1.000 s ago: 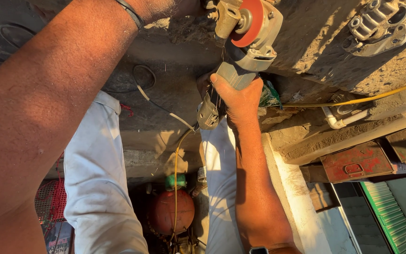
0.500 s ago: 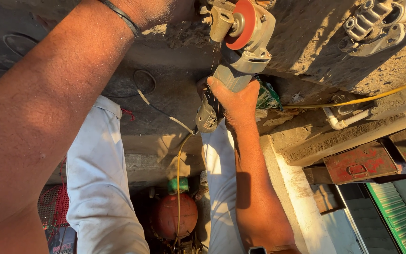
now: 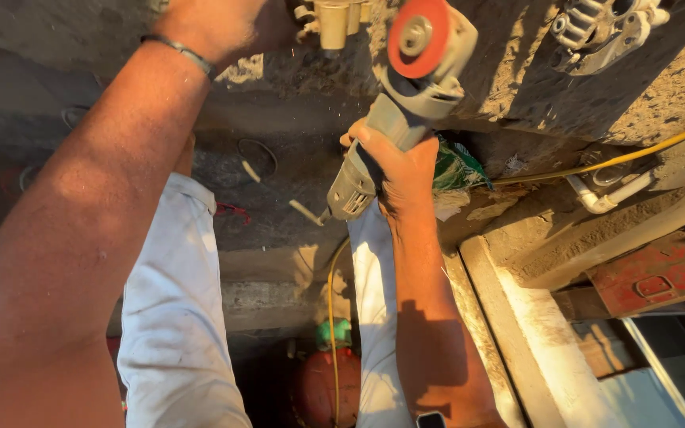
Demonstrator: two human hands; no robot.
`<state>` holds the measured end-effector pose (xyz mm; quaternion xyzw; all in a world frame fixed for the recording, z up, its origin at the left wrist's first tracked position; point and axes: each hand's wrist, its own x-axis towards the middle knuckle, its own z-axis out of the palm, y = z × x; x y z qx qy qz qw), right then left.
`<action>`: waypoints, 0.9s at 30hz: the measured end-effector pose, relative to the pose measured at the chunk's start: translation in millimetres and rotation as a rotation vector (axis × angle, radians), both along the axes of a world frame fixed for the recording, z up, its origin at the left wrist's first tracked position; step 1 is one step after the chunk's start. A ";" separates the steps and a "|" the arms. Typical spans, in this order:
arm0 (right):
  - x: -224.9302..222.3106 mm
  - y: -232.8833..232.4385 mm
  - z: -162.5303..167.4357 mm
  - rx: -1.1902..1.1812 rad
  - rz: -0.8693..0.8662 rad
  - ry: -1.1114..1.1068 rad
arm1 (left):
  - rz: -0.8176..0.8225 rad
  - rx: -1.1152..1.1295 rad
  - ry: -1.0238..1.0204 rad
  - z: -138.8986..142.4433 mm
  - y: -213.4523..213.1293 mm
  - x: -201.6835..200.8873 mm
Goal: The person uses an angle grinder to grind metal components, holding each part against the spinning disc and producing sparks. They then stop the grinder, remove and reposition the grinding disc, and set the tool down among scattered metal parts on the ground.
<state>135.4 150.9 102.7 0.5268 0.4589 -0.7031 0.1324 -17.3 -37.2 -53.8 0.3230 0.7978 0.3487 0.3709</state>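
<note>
My right hand [image 3: 399, 170] grips the grey body of an angle grinder [image 3: 406, 103], whose red disc [image 3: 419, 37] points up near the top edge. Its cord [image 3: 331, 317] hangs down from the rear of the tool. My left hand [image 3: 216, 24] reaches to the top edge with a dark band on the wrist; it touches or holds a pale metal fitting [image 3: 333, 17], but the fingers are partly cut off by the frame. Both arms stretch out over a dusty concrete surface [image 3: 279, 95].
My legs in pale trousers [image 3: 172, 317] stand below. A yellow hose [image 3: 612, 158] and a white pipe elbow [image 3: 604, 198] run at the right. A red metal box [image 3: 656, 273] lies lower right. An orange round object [image 3: 323, 388] sits between my feet. A metal bracket [image 3: 604, 32] is top right.
The grinder and my right hand have shifted slightly, with the disc now nearer the pale fitting. My left hand has stayed up at the top edge.
</note>
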 end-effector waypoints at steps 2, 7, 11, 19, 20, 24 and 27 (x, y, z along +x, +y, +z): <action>5.1 7.4 2.4 -0.043 -0.108 0.041 | 0.083 0.006 -0.079 6.4 -3.9 -6.2; 29.4 16.9 0.3 -0.063 -0.237 0.042 | 0.013 -0.343 -0.199 -3.1 1.3 -12.9; 46.1 13.6 -1.4 -0.051 -0.246 0.038 | -0.014 -0.336 -0.140 -10.1 -4.9 -10.6; 55.1 13.5 -0.6 -0.068 -0.236 0.051 | 0.065 -0.215 -0.175 -27.1 -13.0 -10.1; 56.2 13.7 -0.5 -0.061 -0.232 0.043 | 0.101 -0.190 -0.215 -23.8 -9.9 -9.4; 59.9 11.9 -2.0 -0.043 -0.215 0.025 | 0.144 -0.169 -0.462 16.0 4.4 -13.9; 62.0 9.2 -4.3 -0.027 -0.206 0.028 | -0.026 -0.429 -0.422 50.2 17.1 -22.7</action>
